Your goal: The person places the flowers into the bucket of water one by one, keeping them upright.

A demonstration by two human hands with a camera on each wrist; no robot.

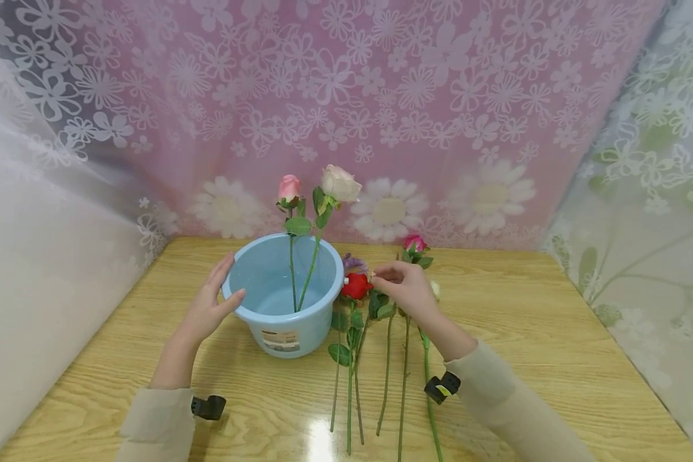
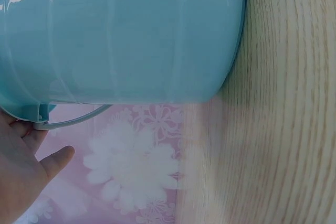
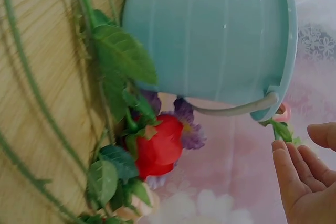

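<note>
A light blue bucket stands upright on the table, holding a pink rose and a white rose whose stems lean inside it. At the bucket's left rim is my left hand, fingers extended along the outside and thumb spread apart. The left wrist view shows its fingers at the rim beside the handle. Over the lying flowers, close to a red rose, hovers my right hand. In the right wrist view its fingers are loosely bent with nothing between them, apart from the red rose.
Right of the bucket lie several long-stemmed flowers, among them a purple flower, a magenta rose and a whitish bud. Their stems point toward the front of the wooden table. A pink flowered curtain hangs behind.
</note>
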